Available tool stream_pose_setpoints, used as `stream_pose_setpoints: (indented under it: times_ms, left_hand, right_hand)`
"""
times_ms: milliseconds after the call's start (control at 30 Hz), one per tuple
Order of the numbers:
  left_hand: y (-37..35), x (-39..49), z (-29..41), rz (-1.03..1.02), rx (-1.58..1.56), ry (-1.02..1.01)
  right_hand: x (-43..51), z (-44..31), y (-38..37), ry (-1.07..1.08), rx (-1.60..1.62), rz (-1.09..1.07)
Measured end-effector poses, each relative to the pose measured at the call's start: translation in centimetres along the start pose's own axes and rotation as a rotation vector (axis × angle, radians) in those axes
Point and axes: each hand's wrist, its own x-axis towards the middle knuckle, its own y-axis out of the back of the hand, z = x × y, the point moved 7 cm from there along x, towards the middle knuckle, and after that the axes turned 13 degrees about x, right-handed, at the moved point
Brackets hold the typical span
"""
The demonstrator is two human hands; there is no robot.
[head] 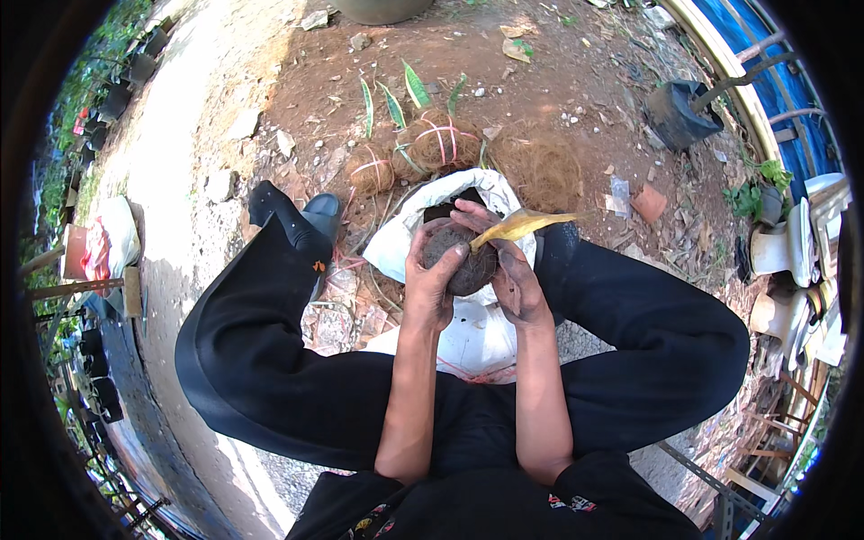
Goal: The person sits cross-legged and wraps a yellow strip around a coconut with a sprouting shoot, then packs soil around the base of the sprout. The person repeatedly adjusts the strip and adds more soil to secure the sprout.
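Note:
Between both hands is a dark ball of soil [467,275] with a yellowish leaf [523,226] sticking out of it. My left hand [430,277] cups its left side, the thumb on top near the leaf's base. My right hand [509,263] wraps its right side, soil on its skin. Just below the ball is an open white sack [391,246] with dark contents partly seen. Beyond the sack lie fibre-wrapped balls [442,145] tied with pink string, variegated snake plant leaves [416,86] near them, and a loose heap of brown fibre [540,165] at their right.
My legs are bent either side of the sack, a dark sandal [322,214] by the left foot. A black plant bag [682,115] stands at the upper right, near a terracotta shard [649,204]. Stacked pale pots [776,250] are at the far right; a large pot [381,8] is at the top.

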Motion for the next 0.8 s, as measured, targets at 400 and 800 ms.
stream_pose_setpoints:
  times_ms: [400,800]
  left_hand:
    - [0.4,-0.3,-0.5,0.062,0.022,0.046]
    - [-0.3,0.2,-0.8,-0.139,0.051,0.027]
  right_hand:
    - [0.4,1.9,1.4,0.026,-0.389,0.269]
    - [0.4,1.5,1.5,-0.181,-0.067,0.203]
